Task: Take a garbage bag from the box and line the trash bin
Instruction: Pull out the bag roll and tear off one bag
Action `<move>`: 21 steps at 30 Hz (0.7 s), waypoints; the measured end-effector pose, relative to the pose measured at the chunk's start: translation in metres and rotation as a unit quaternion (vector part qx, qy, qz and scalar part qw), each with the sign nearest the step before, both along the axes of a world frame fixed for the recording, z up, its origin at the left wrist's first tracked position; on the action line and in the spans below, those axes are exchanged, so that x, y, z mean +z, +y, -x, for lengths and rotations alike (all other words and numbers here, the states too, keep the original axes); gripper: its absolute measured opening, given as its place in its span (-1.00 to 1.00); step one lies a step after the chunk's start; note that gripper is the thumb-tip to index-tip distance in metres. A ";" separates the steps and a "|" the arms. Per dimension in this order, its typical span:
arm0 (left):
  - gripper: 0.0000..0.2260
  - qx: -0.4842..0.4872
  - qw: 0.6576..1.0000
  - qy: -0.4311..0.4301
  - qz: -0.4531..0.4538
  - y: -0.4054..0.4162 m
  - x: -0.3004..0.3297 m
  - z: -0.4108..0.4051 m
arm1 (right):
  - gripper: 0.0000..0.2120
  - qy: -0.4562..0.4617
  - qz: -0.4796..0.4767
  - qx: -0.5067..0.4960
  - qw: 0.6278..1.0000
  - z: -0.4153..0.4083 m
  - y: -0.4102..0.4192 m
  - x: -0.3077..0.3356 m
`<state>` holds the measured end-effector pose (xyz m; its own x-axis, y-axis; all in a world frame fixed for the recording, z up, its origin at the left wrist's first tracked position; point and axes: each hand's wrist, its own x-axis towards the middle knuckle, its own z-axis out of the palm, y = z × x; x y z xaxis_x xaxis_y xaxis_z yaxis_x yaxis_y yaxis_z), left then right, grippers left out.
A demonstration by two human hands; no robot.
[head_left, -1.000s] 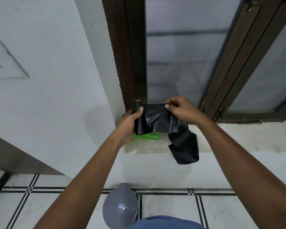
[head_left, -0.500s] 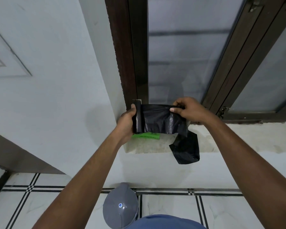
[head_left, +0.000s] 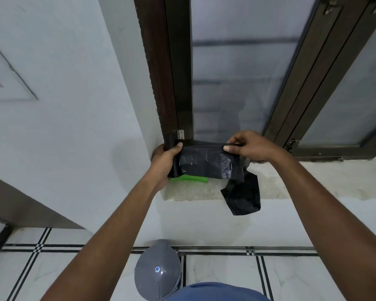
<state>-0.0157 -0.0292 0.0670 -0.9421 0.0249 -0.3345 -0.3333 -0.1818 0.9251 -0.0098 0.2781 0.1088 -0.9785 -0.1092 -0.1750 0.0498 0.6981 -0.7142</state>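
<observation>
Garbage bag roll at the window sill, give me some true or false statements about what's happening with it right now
1. The left hand grips the garbage bag roll. True.
2. The right hand is empty. False: its fingers pinch the unrolled black bag.
3. A green box lies on the sill under the roll. True.
4. The grey trash bin stands on the sill. False: it is on the tiled floor, below.
5. The bag's loose end hangs over the sill edge. True.

Both forearms bare, no sleeves, no watch or rings visible on left hand [head_left: 164,161] or right hand [head_left: 249,146]. Blue garment [head_left: 217,292] at bottom edge.
</observation>
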 end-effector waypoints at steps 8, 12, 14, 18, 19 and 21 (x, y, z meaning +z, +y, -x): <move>-0.70 0.011 0.998 -0.055 0.003 0.003 0.006 -0.004 | -0.87 -0.048 -0.040 -0.003 0.998 -0.001 0.007 -0.003; -0.59 -0.052 0.997 -0.006 0.057 0.000 -0.007 -0.002 | -0.91 -0.023 -0.037 -0.003 0.999 0.000 0.002 -0.005; -0.48 -0.062 0.994 0.014 0.090 0.000 -0.009 -0.002 | -0.90 -0.016 -0.039 -0.006 0.999 0.003 0.002 -0.007; -0.42 -0.056 0.987 0.039 0.148 0.003 -0.007 -0.004 | -0.83 -0.007 -0.025 -0.007 1.000 0.003 0.000 -0.005; -0.37 -0.055 0.985 0.041 0.160 0.003 -0.007 -0.005 | -0.80 -0.006 -0.017 -0.006 1.000 0.002 0.000 -0.003; -0.38 -0.058 0.983 0.042 0.168 0.005 -0.008 -0.006 | -0.75 -0.003 0.005 -0.007 1.000 -0.001 -0.002 0.000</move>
